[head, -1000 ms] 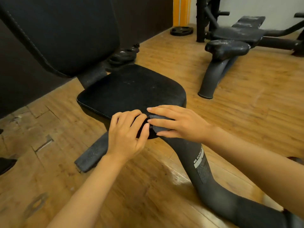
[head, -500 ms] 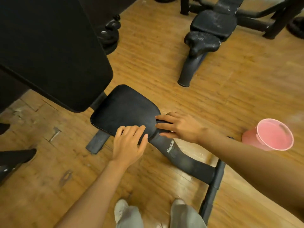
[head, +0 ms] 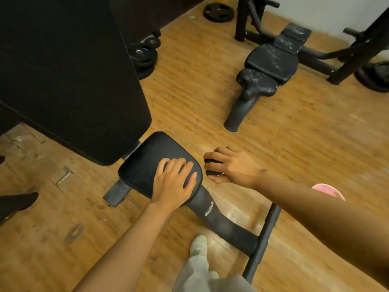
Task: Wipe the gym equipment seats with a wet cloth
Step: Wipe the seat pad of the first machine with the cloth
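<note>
My left hand (head: 175, 182) lies flat, fingers spread, on the near corner of the black padded seat (head: 151, 157), the forearm reaching up from the lower left. My right hand (head: 230, 167) hovers just beside the seat's right edge, off the pad and over the floor, fingers curled round a small dark wad of cloth (head: 211, 166); that arm crosses in from the lower right. The seat sits low on a curved black frame post (head: 212, 211) that runs down to a crossbar (head: 264, 234) by my feet, with the tall black backrest (head: 69, 66) rising over it at the left. My pale shoe (head: 199, 244) and grey trouser leg (head: 195, 270) show at the bottom. The floor (head: 294, 133) is worn wood planking. A second bench (head: 271, 62), its black pads scuffed white, stands well apart at the upper right, beside a dark rack. Weight plates (head: 144, 54) lie behind the backrest, another plate (head: 217, 11) near the far wall. A pink cup rim (head: 330, 191) peeks over my right forearm.
</note>
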`<control>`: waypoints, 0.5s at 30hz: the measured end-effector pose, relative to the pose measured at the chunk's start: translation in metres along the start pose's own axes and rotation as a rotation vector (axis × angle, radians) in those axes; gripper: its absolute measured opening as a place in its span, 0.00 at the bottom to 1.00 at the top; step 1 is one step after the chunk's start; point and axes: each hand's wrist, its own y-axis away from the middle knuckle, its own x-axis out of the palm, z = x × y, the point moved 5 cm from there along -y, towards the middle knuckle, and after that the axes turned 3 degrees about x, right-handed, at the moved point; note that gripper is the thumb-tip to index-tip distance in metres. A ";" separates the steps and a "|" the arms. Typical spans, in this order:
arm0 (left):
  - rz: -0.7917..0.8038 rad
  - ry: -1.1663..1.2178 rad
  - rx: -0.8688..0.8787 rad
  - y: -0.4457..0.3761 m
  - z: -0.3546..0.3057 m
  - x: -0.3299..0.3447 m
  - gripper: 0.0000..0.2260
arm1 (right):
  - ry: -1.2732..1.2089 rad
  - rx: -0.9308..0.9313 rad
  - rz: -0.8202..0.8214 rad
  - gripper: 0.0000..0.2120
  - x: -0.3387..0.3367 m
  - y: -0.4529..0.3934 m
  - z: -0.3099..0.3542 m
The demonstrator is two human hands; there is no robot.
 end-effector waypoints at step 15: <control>-0.084 -0.027 -0.097 -0.109 0.026 0.011 0.14 | 0.081 -0.224 0.061 0.13 -0.021 -0.072 -0.109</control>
